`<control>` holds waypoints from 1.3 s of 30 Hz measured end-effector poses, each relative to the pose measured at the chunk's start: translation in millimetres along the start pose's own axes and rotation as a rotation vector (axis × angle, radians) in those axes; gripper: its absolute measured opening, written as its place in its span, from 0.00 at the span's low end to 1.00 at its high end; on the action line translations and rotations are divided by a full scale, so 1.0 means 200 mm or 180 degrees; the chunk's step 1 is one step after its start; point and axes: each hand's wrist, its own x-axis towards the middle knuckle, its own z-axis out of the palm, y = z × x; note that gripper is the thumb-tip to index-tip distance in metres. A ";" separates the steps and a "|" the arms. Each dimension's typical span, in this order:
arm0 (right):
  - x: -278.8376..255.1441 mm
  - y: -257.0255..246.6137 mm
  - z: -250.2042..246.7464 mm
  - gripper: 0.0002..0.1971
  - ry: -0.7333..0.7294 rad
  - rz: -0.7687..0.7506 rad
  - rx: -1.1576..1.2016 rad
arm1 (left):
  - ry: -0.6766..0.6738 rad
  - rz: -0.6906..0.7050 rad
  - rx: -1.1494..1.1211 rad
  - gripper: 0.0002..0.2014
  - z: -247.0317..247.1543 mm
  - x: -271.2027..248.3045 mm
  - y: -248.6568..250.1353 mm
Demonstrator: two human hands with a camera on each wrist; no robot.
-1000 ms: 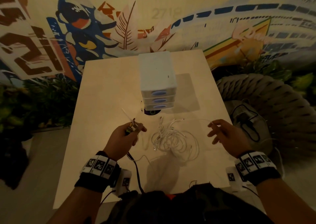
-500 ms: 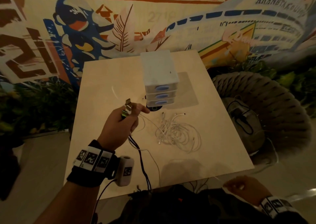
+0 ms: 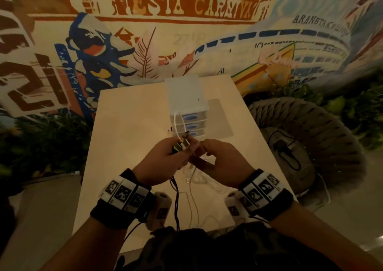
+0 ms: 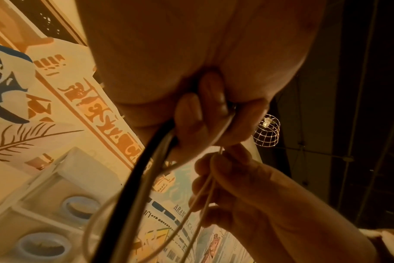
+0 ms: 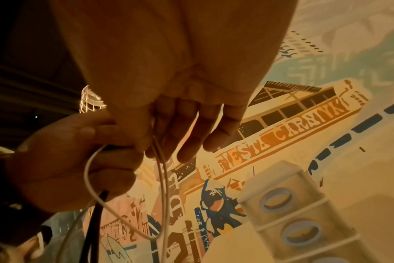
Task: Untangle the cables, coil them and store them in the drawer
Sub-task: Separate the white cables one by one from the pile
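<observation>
My left hand (image 3: pixel 165 161) is raised over the table and grips a bundle of cable ends: metal plugs (image 3: pixel 183 143), a black cable (image 3: pixel 176 204) hanging down, and a white cable loop (image 3: pixel 176 123) arching up. In the left wrist view the black cable (image 4: pixel 128 186) runs out of my curled left fingers (image 4: pixel 191 117). My right hand (image 3: pixel 219 163) meets the left and pinches a thin white cable (image 5: pixel 162 178) between thumb and fingers. The white cable tangle (image 3: pixel 205 179) lies on the table under my hands, mostly hidden. The white drawer unit (image 3: pixel 187 103), with three blue-handled drawers, stands behind, closed.
The light wooden table (image 3: pixel 128 125) is small, with its edges close on both sides. A dark woven chair (image 3: pixel 306 138) with a black cable on its cushion stands to the right. A painted mural wall (image 3: pixel 186 32) and plants (image 3: pixel 41 142) lie behind.
My right hand came up from the lower right, below the table edge, to meet the left and take the white cable. The left hand moved right towards the middle with the plugs.
</observation>
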 end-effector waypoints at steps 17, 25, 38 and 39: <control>-0.14 0.31 -0.29 0.04 0.0629 0.0147 0.0876 | 0.0132 -0.0077 0.0356 0.10 0.07 0.10 0.08; -0.20 0.48 -0.46 0.05 0.1307 0.0392 0.0821 | 0.0360 -0.0055 0.0639 0.04 0.05 0.13 0.05; -0.37 0.67 -0.55 0.10 0.1102 0.1222 -0.0079 | -0.1023 -0.0615 0.0699 0.17 0.04 0.14 0.15; -0.37 0.67 -0.53 0.11 0.0841 0.1053 -0.0233 | -0.0991 -0.0633 0.0658 0.19 0.05 0.14 0.15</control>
